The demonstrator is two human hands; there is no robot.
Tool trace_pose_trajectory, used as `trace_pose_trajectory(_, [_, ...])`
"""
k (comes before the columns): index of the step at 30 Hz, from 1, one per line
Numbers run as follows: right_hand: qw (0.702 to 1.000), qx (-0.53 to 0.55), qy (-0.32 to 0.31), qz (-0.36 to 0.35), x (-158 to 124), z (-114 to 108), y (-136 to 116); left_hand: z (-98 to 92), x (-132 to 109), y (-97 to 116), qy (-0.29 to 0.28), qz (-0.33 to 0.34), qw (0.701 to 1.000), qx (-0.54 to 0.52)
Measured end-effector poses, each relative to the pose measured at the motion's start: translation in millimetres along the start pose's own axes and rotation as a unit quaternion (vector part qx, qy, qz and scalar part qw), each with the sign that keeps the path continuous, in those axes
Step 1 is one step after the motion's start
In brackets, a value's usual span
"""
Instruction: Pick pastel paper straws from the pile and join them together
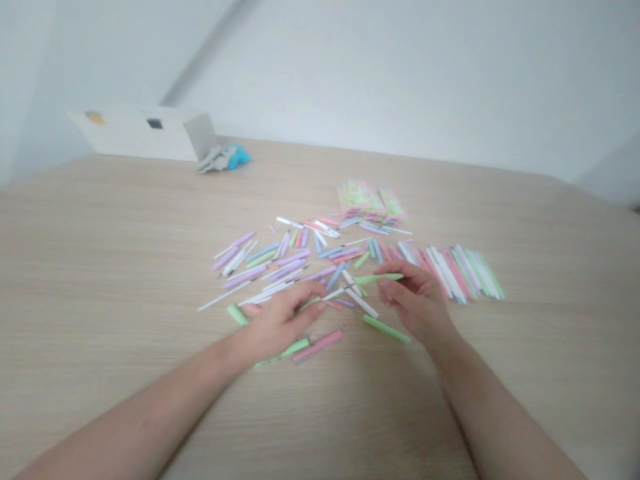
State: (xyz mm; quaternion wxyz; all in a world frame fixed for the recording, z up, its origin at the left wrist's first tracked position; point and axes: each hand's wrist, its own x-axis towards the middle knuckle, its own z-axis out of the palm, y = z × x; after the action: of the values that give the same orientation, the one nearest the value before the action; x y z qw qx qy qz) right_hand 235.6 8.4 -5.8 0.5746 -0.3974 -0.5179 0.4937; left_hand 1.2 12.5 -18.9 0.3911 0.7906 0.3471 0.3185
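Note:
Between thumb and fingers, my right hand (417, 293) grips a slim green pen barrel (380, 278) that points left. My left hand (287, 313) pinches a thin white pen refill (334, 293) with a dark tip, angled up toward the barrel. Their ends are close together; blur hides whether they touch. Beneath and around both hands lie loose pen parts (287, 267) in purple, white, green, blue and pink. A green piece (386, 329) rests below my right hand. Closer to me are a pink piece (318, 347) and another green one (283, 353).
Right of my right hand, a row of pink, white, purple and green pens (463, 273) lies side by side. Behind the pile stand stacked colourful packs (367, 200). A white box (145, 137) and a grey and blue crumpled item (225, 159) sit at the back left.

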Motion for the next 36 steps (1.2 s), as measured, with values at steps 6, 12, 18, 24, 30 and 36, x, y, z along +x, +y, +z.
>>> trace_pose_trajectory(6, [1.000,-0.020,-0.024,0.003,-0.6,-1.1,1.2,-0.4,-0.5,-0.6,-0.010,-0.005,1.000,0.013])
trace_pose_trajectory(12, [0.993,-0.111,-0.028,0.015,-1.9,0.9,-1.3,0.9,-0.9,-1.1,-0.014,0.012,1.000,0.017])
trace_pose_trajectory(18, [0.987,-0.144,-0.059,0.050,-4.3,5.4,-0.2,1.2,-1.2,-0.4,-0.026,0.022,0.999,0.034])
trace_pose_trajectory(24, [0.982,-0.145,-0.107,0.065,-6.6,12.4,2.0,0.9,-1.9,2.4,-0.031,0.013,0.998,0.049])
trace_pose_trajectory(30, [0.979,-0.153,-0.117,0.070,-8.4,19.6,0.1,1.6,-2.2,2.4,-0.039,0.005,0.997,0.073])
trace_pose_trajectory(36, [0.978,-0.150,-0.120,0.083,-9.3,17.7,1.3,2.7,-2.7,-0.9,-0.035,0.010,0.996,0.083])
